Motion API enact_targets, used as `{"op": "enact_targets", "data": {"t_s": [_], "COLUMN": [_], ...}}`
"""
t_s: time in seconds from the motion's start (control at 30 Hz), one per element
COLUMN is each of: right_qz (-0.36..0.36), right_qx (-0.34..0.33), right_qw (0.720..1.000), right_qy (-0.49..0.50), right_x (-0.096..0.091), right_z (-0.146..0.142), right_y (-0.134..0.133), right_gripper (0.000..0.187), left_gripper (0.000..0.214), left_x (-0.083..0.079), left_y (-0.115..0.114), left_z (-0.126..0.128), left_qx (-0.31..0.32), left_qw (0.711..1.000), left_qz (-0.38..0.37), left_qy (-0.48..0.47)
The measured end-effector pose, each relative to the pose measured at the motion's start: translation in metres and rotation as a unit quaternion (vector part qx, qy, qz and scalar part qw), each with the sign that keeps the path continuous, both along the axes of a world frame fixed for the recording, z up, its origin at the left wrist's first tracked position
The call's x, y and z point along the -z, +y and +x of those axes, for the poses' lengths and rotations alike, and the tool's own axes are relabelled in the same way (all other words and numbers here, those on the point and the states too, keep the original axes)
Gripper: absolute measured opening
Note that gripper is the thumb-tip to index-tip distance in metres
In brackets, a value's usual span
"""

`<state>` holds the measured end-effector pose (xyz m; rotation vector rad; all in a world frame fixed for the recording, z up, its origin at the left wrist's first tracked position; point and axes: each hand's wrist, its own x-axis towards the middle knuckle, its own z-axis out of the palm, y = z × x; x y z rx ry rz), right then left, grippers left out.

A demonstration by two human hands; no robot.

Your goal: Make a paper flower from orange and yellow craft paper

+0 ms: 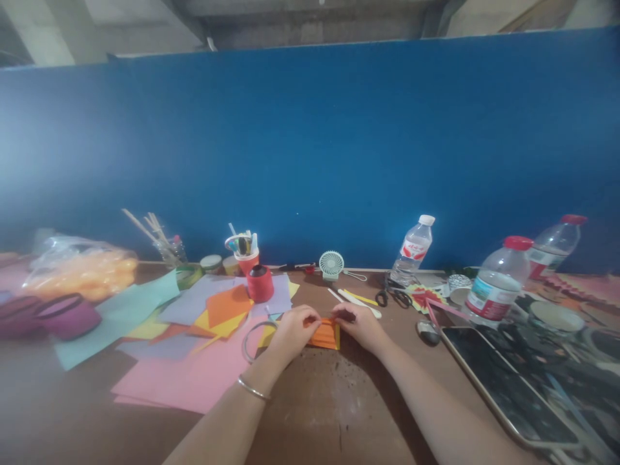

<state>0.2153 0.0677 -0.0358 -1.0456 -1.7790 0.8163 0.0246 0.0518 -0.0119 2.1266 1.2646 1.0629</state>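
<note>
A small piece of folded orange paper (323,336) with yellow edging lies at the middle of the brown table, its pleats running across. My left hand (294,328) pinches its upper left part, thumb and fingertips together. On the other side my right hand (359,323) pinches the upper right edge, fingers curled over. The fingertips partly hide the paper's far edge. A bracelet (254,389) circles my left wrist. Left of that hand lies a grey ring, perhaps a roll of tape (248,343), over pink paper (194,378).
Coloured sheets, a red spool (260,284) and a pen cup (248,258) stand left. A small fan (332,265) is at the back. Scissors (393,296), a water bottle (413,252), a larger bottle (498,284) and a phone (504,384) lie right. A blue partition (310,155) rises behind.
</note>
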Motion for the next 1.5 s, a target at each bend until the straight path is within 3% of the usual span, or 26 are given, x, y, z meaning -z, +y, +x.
{"op": "enact_targets", "data": {"t_s": [0.33,0.6,0.93,1.13,1.5], "right_qz": [0.018,0.01,-0.056,-0.11,-0.171], "right_qx": [0.006,0.02,-0.006,0.004,0.027], "right_qw": [1.0,1.0,0.991,0.978,0.955], "right_qy": [-0.01,0.021,0.121,0.179,0.241], "right_x": [-0.01,-0.006,0.002,0.007,0.008], "right_z": [-0.006,-0.006,-0.012,-0.014,-0.014], "right_y": [-0.008,-0.006,-0.002,0.001,0.001], "right_gripper": [0.021,0.015,0.019,0.029,0.021], "left_gripper": [0.009,0.008,0.017,0.016,0.014], "left_x": [0.001,0.004,0.002,0.006,0.011], "left_y": [0.003,0.003,-0.002,-0.001,0.0], "left_z": [0.002,0.004,0.006,0.005,0.007], "left_qx": [-0.042,-0.038,0.024,0.011,0.009], "left_qw": [0.997,0.998,0.997,0.995,0.993], "left_qz": [-0.035,-0.03,0.049,0.077,0.086], "left_qy": [-0.056,-0.045,0.056,0.068,0.076]}}
